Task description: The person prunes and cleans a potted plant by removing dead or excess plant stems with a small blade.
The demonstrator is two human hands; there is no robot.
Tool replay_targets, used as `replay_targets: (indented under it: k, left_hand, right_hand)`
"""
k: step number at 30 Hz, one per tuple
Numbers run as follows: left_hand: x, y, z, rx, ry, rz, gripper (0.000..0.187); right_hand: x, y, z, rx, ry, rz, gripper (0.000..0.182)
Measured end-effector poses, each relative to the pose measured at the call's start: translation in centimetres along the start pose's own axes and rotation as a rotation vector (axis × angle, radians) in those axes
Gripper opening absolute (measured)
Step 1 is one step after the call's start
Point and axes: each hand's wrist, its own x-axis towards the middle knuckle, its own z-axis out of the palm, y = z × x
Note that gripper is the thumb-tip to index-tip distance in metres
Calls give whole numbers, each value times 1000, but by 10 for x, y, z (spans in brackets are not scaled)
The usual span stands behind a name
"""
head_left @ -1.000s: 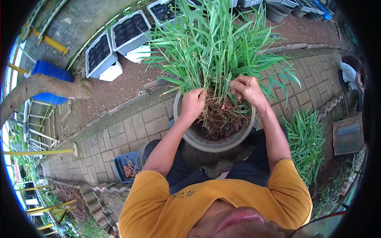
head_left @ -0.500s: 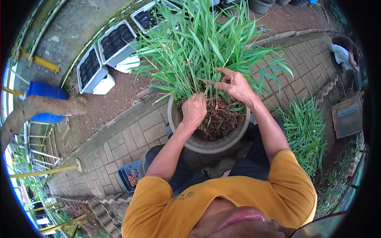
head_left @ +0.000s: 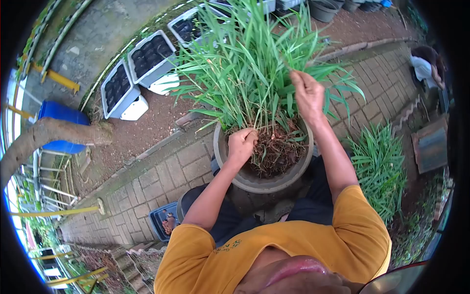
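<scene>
A tall leafy green plant [head_left: 245,73] stands in a round grey pot [head_left: 267,186] between my knees, with a tangle of roots [head_left: 276,152] and dark soil showing at its near side. My left hand [head_left: 241,147] is closed low at the left of the root mass, its curled fingers around the base of the plant stems. Raised at the right side of the foliage, my right hand [head_left: 308,95] is closed in a pinch. A blurred thin brownish strip shows just beyond its fingertips; I cannot tell what it is.
A blue tray [head_left: 164,220] with reddish-brown pieces sits on the brick paving left of my legs. Cut green leaves [head_left: 379,166] lie in a heap at the right. Grey planters [head_left: 152,56] and a blue barrel [head_left: 63,127] stand beyond. Another person [head_left: 427,66] is far right.
My right hand has moved up and to the right, away from the stems, and its fingers have drawn together. My left hand has lowered slightly at the stem bases.
</scene>
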Motion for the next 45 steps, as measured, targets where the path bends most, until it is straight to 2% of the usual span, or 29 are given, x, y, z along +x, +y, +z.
replay_targets:
  k: [1, 4, 7, 8, 11, 12, 15, 19, 20, 23, 25, 27, 31, 32, 35, 37, 38, 39, 41, 42, 44, 45]
  left_hand:
    - [4, 3, -5, -83, -31, -31, 17]
    - [14, 17, -28, -256, -131, -105, 20]
    - [14, 33, -31, -208, -175, -206, 21]
    - [13, 33, -31, -161, -220, -175, 21]
    - [12, 18, -26, -98, -263, -156, 21]
    - [13, 12, -23, -88, -265, -120, 21]
    - [6, 20, -14, -36, -221, -177, 20]
    - [7, 4, -15, 294, -152, 151, 16]
    - [1, 15, -14, 378, -125, 159, 16]
    - [-4, 20, -14, 602, -95, 349, 17]
    - [-13, 11, -13, 547, -25, 452, 18]
    - [-29, 1, -8, 267, -121, 151, 20]
    - [-107, 74, 8, -382, -263, -330, 18]
    - [-124, 79, 6, -497, -283, -318, 17]
    - [-147, 89, -11, -699, -321, -282, 15]
    - [-164, 89, -25, -822, -401, -269, 15]
    - [-167, 89, -26, -882, -539, -60, 15]
    - [-178, 96, -26, -858, -395, -42, 20]
    - [-189, 114, -25, -863, -183, 13, 24]
    - [-188, 108, -29, -886, -115, 56, 25]
    - [-179, 94, -44, -954, -96, 160, 27]
    - [-179, 96, -46, -970, -63, 199, 27]
  right_hand:
    - [7, 4, -2, 43, 18, 30, 26]
    - [12, -19, -17, 190, -565, 582, 33]
    - [8, -16, -14, 397, -557, 543, 38]
    - [11, -20, -18, 422, -550, 565, 37]
    - [17, -7, -24, 298, -668, 617, 31]
    - [14, -6, -21, 384, -622, 634, 30]
    - [8, -3, -20, 397, -641, 541, 32]
    - [6, -2, -21, 404, -700, 644, 35]
    - [4, -5, -22, 395, -709, 625, 38]
    - [-5, -7, -22, 386, -720, 560, 41]
    - [-13, -17, -19, 429, -612, 562, 41]
    - [-29, -11, -16, 502, -514, 574, 40]
    - [-60, -33, -57, 141, -506, 291, 33]
    - [-67, -42, -72, 35, -503, 218, 32]
    - [-84, -44, -128, -179, -410, -195, 28]
    - [-87, -39, -182, -306, -90, -92, 26]
    - [-89, 4, -211, -157, 91, 81, 25]
    - [-91, 10, -255, -291, 93, 184, 24]
    - [-118, 77, -330, 103, 428, 730, 28]
    - [-143, 95, -359, 356, 542, 915, 35]
    - [-206, 127, -407, 448, 640, 1080, 28]
    - [-229, 126, -411, 414, 706, 1146, 26]
